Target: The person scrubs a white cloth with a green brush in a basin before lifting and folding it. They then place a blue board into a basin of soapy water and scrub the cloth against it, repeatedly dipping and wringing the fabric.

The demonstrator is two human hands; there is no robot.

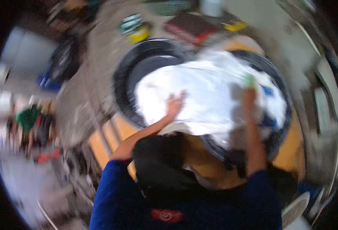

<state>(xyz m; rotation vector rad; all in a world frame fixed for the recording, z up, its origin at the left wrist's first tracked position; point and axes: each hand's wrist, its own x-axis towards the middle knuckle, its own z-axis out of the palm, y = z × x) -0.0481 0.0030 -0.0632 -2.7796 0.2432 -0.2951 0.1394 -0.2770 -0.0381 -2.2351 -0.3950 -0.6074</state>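
Observation:
White cloth (203, 96) is spread over two round black basins, covering much of both. My left hand (174, 105) rests flat on the cloth toward its left side, fingers apart and holding nothing. Toward the right side, my right hand (249, 95) is closed around a small light-green object (249, 80), too blurred to tell its kind, held at the cloth. The left black basin (120, 82) shows its rim and dark inside beyond the cloth. Around the cloth's right end curves the right black basin (286, 90). A blue patch (268, 92) shows beside my right hand.
An orange-yellow surface (291, 153) lies under the basins. Behind them are a green-and-yellow container (136, 28), a dark red block-like object (190, 28), a yellow item (235, 25) and a white container (212, 7). A person in green (29, 117) is far left.

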